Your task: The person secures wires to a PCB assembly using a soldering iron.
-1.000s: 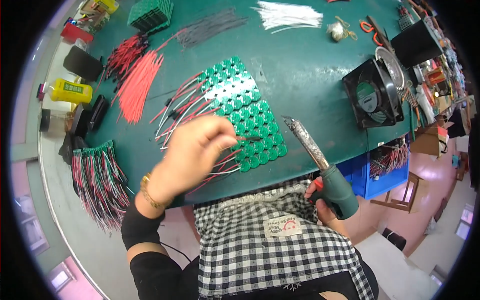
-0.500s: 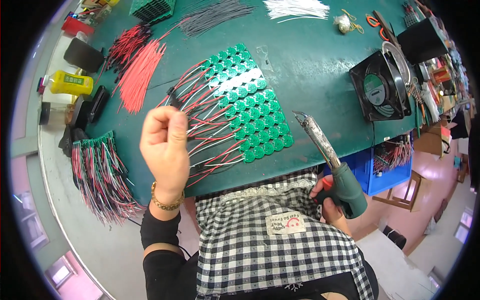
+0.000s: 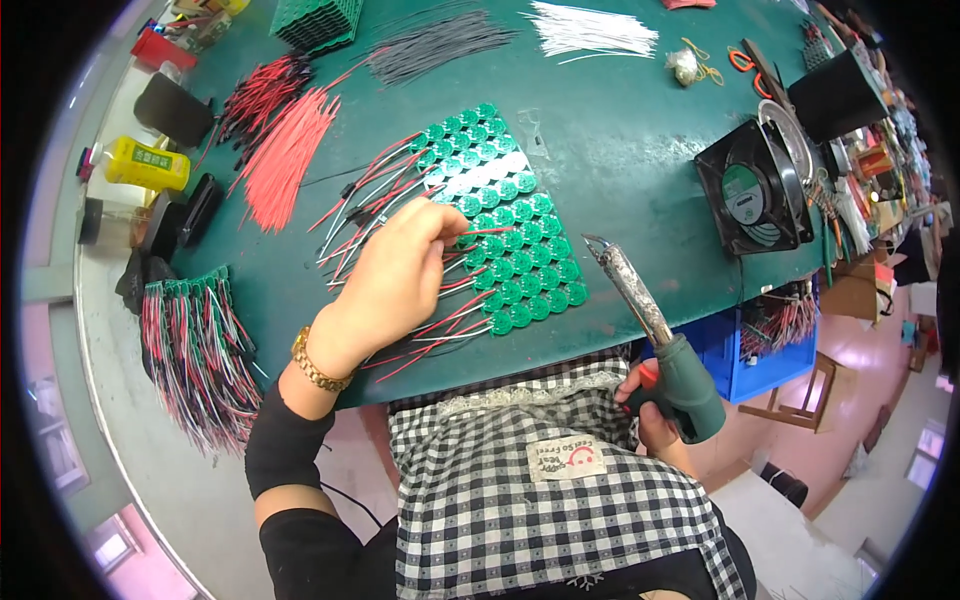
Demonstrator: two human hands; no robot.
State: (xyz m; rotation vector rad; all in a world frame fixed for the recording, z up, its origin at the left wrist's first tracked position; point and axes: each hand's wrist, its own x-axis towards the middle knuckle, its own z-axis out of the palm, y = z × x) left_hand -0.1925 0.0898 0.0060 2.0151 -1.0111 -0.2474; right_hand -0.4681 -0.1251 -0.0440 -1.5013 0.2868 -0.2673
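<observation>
My left hand (image 3: pixel 392 270) reaches over the left part of a green circuit-board panel (image 3: pixel 530 250) made of rows of round boards. Its thumb and fingers pinch a red wire (image 3: pixel 492 231), whose end lies across the discs. Red, white and black wires (image 3: pixel 445 325) run leftward from the panel's left edge, partly hidden under the hand. To the right, at the table's front edge, my right hand (image 3: pixel 652 412) grips the handle of a dark green soldering gun (image 3: pixel 690 390). The gun's metal tip points up and left, apart from the panel.
Bundles of red wires (image 3: pixel 287 165), black wires (image 3: pixel 440 47) and white wires (image 3: pixel 592 30) lie on the green table. A black fan (image 3: pixel 752 190) stands at the right, above a blue bin (image 3: pixel 770 370). Wired boards (image 3: pixel 195 350) hang over the left edge, near a yellow bottle (image 3: pixel 145 164).
My left hand has moved right, from beside the wires to over the panel, and a red wire now shows extending from its fingers. The soldering gun has shifted only slightly.
</observation>
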